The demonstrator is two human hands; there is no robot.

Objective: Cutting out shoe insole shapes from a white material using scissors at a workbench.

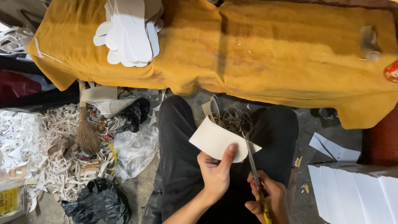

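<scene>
Nearest the camera, over a lap in black trousers point(182, 166): left hand point(215, 174) closed on a cream card piece point(215, 141), thumb pressed flat on its lower edge, card tilted up to the left. Just right of it, right hand point(269, 199) wrapped around yellow-handled scissors point(253, 166), blades pointing up and meeting the card's right edge near its corner; how far apart the blades stand, too fine to tell.

Between the knees, a tangle of thin curled offcuts point(234, 118) on the grey floor.

Left of the legs: clear plastic bag point(134, 147), black plastic bag point(97, 203), small straw hand broom point(87, 132) lying over a wide heap of pale paper trimmings point(37, 153).

Right of the legs: stack of white sheets point(356, 191), with one loose white sheet point(331, 147) just beyond it.

Farther off, across the top: low bench draped in mustard-yellow cloth point(269, 54). On its left part, a pile of white cut-out shapes point(130, 33) with rounded ends, fanned and overlapping. At its far right, a small roll of pale tape point(369, 43) and, cut off by the edge, a red round object point(391, 71).
</scene>
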